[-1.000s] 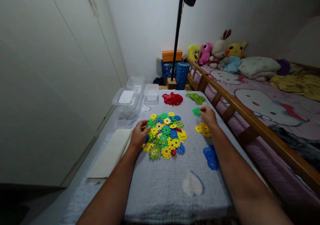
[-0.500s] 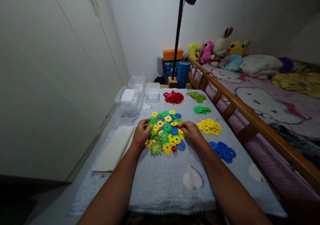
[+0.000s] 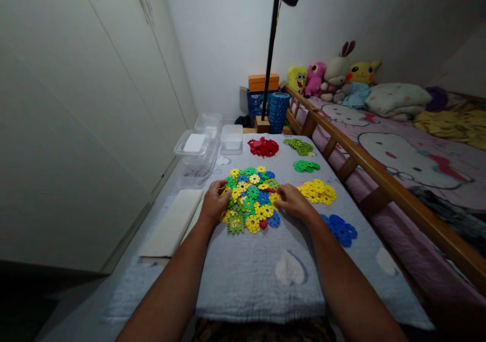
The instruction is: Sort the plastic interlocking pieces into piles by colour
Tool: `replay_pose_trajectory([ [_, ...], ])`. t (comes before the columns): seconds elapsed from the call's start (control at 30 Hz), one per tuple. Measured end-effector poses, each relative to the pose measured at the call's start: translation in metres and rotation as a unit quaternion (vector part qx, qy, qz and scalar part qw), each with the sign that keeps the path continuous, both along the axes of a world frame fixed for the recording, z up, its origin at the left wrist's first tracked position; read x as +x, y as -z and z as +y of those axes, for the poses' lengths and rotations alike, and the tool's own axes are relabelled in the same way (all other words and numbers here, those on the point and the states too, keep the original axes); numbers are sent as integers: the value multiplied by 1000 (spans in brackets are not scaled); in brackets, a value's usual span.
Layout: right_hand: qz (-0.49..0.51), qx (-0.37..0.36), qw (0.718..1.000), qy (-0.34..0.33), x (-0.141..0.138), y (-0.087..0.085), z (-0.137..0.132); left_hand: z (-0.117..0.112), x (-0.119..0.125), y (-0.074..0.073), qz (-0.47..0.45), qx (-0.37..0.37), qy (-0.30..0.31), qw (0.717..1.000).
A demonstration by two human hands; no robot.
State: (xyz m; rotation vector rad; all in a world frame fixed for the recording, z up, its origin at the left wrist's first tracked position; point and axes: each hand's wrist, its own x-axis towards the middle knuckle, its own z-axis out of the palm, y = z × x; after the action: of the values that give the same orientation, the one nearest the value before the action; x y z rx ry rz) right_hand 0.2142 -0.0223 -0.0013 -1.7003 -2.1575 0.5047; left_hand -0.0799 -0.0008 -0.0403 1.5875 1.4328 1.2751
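A mixed pile of plastic snap-together disc pieces [image 3: 252, 193] in yellow, green and blue lies mid-table, with a few red bits and a square green piece [image 3: 236, 224] at its front. My left hand [image 3: 214, 201] rests against the pile's left edge, its thumb and fingers apart. At the right edge is my right hand [image 3: 296, 203], thumb and index finger spread around yellow pieces, with no piece visibly lifted. A red piece [image 3: 271, 190] lies by its fingertips. Right of that hand sits a heap of yellow discs [image 3: 317, 191], and nearer me a heap of blue discs [image 3: 340, 229].
Red pieces [image 3: 263, 147], olive-green pieces [image 3: 299, 146] and bright green discs [image 3: 306, 166] form heaps farther back. Clear plastic boxes [image 3: 193, 144] stand back left, behind a folded beige sheet [image 3: 172, 224]. A wooden bed rail [image 3: 355, 158] runs along the right; a cabinet [image 3: 94, 104] stands left.
My right hand's fingers have spread apart, and the red piece by their tips now lies on the pile. My left hand stays at the pile's left side.
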Motion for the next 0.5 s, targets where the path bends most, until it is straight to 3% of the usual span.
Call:
replay_pose_trajectory([
  [0.23,91,13,995,47,22,-7,5,0,-1,-1,32,6,7,999],
  [0.37,114,82,973,181,60,-10,8,1,-2,1,49,17,7,999],
  [0.5,67,118,941,309,91,-6,8,2,-2,4,59,20,15,998],
])
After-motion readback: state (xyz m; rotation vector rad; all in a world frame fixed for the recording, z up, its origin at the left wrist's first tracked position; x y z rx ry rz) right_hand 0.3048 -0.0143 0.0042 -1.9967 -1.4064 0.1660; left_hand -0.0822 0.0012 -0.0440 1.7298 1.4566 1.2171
